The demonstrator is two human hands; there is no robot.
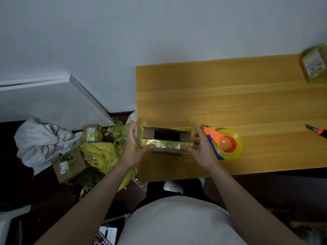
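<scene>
A small cardboard box (166, 145) with yellow tape along its flaps stands open at the near left corner of the wooden table (230, 103). My left hand (131, 147) is at its left end, fingers straight, thumb touching the front flap. My right hand (201, 149) is at its right end, fingers straight, thumb against the front flap. Inside the box looks dark; I cannot tell what it holds.
An orange tape dispenser (224, 143) with yellow tape lies just right of my right hand. An orange-black cutter (316, 130) pokes in at the right edge. A taped box (314, 65) sits at the far right. On the floor left: cardboard boxes (69, 165), yellow tape scraps, a white bag.
</scene>
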